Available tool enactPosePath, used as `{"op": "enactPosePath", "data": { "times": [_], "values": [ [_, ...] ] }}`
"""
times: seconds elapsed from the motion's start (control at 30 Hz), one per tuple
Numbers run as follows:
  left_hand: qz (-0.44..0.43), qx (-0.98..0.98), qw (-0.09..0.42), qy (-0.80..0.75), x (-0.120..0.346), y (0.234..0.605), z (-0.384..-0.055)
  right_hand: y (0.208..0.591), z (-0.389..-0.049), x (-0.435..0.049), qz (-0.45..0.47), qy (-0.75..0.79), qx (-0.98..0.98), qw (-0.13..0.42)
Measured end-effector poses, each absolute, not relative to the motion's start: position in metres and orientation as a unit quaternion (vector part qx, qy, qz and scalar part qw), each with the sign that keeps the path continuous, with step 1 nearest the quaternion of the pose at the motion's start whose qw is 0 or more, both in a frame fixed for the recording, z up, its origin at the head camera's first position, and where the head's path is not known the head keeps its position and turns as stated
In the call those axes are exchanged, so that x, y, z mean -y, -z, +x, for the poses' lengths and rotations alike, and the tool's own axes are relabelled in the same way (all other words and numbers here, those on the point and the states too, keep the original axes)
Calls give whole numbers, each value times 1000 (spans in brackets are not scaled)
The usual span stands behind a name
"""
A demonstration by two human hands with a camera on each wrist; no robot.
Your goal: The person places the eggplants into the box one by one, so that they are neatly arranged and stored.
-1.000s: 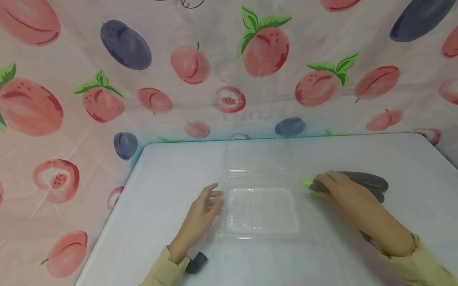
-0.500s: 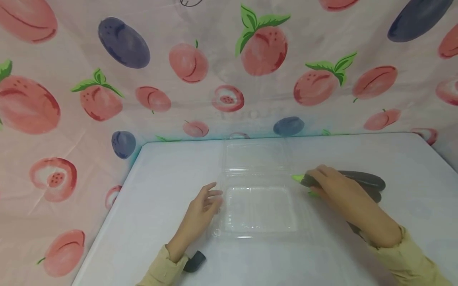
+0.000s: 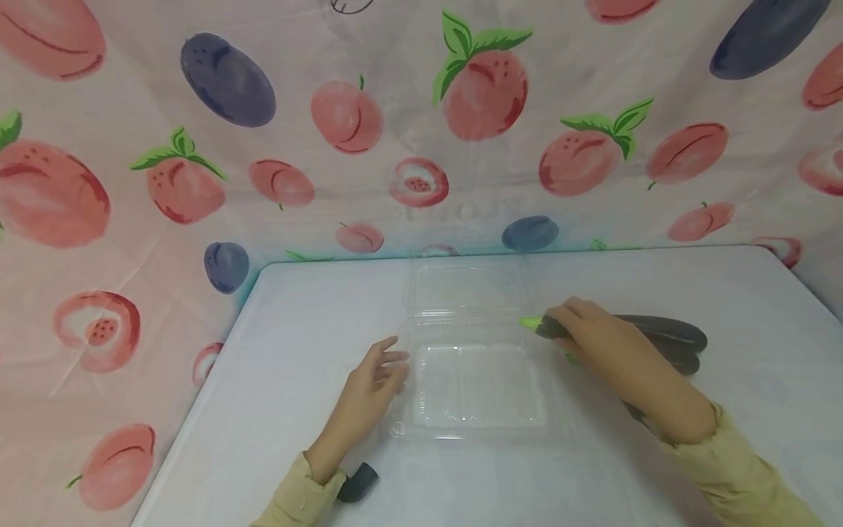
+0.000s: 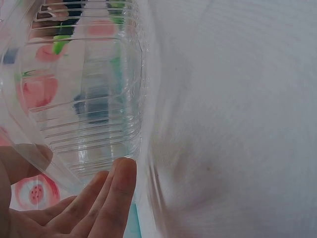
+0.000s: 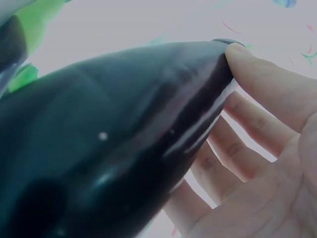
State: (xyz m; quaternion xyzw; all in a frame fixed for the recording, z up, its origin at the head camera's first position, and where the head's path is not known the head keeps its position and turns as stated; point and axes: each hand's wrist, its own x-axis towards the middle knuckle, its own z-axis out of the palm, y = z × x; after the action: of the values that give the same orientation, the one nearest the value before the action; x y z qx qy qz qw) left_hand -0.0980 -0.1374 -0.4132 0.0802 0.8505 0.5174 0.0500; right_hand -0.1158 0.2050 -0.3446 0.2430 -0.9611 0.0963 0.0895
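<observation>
My right hand grips a dark eggplant near its green-capped end, which points left over the right side of the clear plastic container. Seen from the right wrist, thumb and fingers are around the narrow end of this glossy eggplant. The hinged clamshell container lies unfolded, its lid toward the back. Beside its left edge is my left hand, fingers loosely extended. In the left wrist view those fingers are at the container's ribbed wall; whether they touch it I cannot tell.
Two more eggplants, an upper one and a lower one, lie on the white table right of the container. A fruit-print cloth hangs behind the table. A black device sits at the left wrist.
My right hand has moved left with the eggplant, whose green end now reaches over the container's right edge. The left hand and the container stay in place.
</observation>
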Motion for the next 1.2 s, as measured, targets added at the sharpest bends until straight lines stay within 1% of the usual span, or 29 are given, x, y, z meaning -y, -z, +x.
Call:
{"op": "enactPosePath", "data": {
  "times": [0.2, 0.57, 0.8, 1.07, 1.2],
  "values": [
    [80, -850, 48, -518, 137, 412, -97, 341, -117, -195, 243, -98, 961, 87],
    [72, -853, 49, -514, 138, 412, -97, 341, -120, -184, 273, -93, 950, 117],
    [78, -851, 46, -518, 138, 413, -98, 337, -124, -175, 270, -83, 954, 100],
    [77, -852, 46, -516, 138, 412, -97, 334, -131, -165, 285, -89, 949, 103],
    [78, -852, 49, -516, 137, 413, -97, 334, -133, -159, 282, -84, 952, 90]
  ]
}}
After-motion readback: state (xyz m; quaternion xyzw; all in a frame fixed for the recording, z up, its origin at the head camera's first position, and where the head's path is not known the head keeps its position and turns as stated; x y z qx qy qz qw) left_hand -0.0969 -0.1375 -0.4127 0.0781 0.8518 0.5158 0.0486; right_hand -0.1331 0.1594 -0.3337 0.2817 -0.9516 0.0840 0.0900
